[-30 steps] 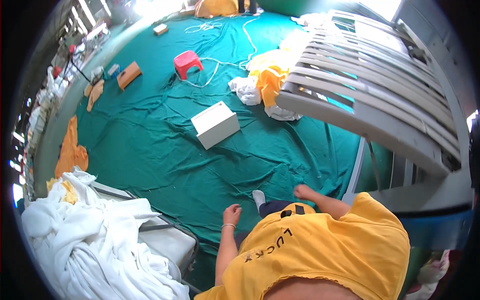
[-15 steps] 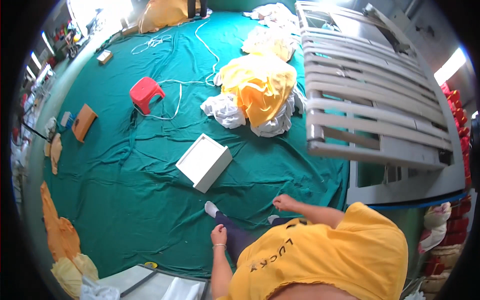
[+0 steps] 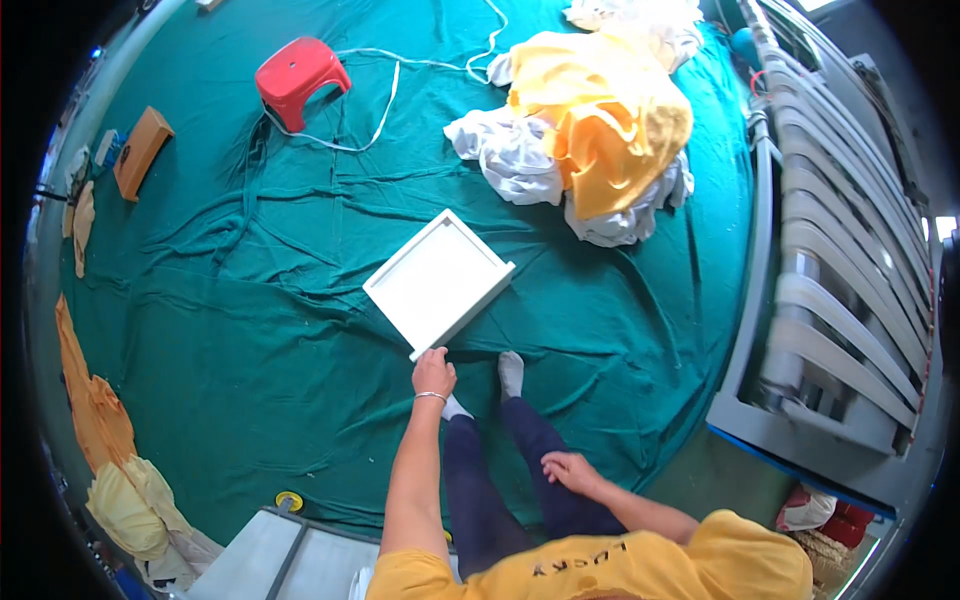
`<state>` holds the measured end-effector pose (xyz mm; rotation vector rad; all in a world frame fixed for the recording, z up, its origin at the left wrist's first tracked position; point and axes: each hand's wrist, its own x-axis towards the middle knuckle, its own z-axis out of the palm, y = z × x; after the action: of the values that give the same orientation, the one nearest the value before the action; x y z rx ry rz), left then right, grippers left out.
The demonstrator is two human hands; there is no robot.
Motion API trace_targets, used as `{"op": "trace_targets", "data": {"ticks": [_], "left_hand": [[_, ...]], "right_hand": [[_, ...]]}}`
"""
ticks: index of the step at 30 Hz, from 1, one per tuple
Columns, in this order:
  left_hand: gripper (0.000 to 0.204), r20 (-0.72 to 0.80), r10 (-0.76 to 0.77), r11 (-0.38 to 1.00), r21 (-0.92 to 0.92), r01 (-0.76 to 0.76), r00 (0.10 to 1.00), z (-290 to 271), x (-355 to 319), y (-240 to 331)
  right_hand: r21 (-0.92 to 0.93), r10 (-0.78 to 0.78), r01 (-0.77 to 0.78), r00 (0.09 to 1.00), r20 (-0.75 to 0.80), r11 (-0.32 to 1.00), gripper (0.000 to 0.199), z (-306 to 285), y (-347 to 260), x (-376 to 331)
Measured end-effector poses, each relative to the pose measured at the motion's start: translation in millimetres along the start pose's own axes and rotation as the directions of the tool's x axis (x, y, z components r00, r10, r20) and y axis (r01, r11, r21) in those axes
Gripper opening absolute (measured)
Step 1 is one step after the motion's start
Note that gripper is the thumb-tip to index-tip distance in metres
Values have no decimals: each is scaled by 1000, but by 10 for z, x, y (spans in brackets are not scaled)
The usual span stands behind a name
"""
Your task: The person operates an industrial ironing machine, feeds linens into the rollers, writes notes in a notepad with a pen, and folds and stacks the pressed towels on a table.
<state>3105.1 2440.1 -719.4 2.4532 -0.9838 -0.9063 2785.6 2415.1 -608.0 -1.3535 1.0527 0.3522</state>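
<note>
A white drawer-like box (image 3: 432,285) with a raised rim lies on the green cloth in front of my feet. My left hand (image 3: 433,372), with a bracelet at its wrist, reaches down to the box's nearest corner. Its fingers close on that corner, and their tips are partly hidden. By my right thigh hangs my right hand (image 3: 568,470), its fingers loosely curled with nothing in them.
Green cloth (image 3: 240,400) covers the floor in wrinkles. A red stool (image 3: 300,75) with a white cord stands far left; an orange box-like piece (image 3: 143,152) is nearby. Yellow and white fabric (image 3: 600,120) is heaped far right. A slatted grey frame (image 3: 850,250) rises at right.
I have stepped closer to the white box and my view has turned toward it. My left hand has reached forward to its near corner. My right hand stays low beside my leg.
</note>
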Motion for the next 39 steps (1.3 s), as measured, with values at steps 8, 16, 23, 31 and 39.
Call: {"op": "trace_targets", "data": {"ticks": [8, 16, 23, 31, 39], "left_hand": [[31, 42, -143, 935, 333, 121, 989, 1236, 1165, -684], [16, 255, 27, 898, 418, -136, 967, 917, 1252, -690], [35, 394, -69, 929, 359, -84, 917, -239, 1167, -265], [39, 292, -245, 944, 287, 160, 924, -1113, 390, -174], [45, 19, -452, 889, 83, 450, 892, -1938, -588, -1498]], "right_hand": [[241, 140, -76, 954, -264, 968, 17, -194, 52, 313], [228, 139, -84, 962, -236, 970, 18, -325, 113, 520], [204, 137, -99, 974, -181, 974, 17, -388, -2, 506], [234, 211, -208, 977, 14, 950, 18, -470, -26, 437], [66, 244, -244, 970, 11, 968, 18, -684, -403, 597]]}}
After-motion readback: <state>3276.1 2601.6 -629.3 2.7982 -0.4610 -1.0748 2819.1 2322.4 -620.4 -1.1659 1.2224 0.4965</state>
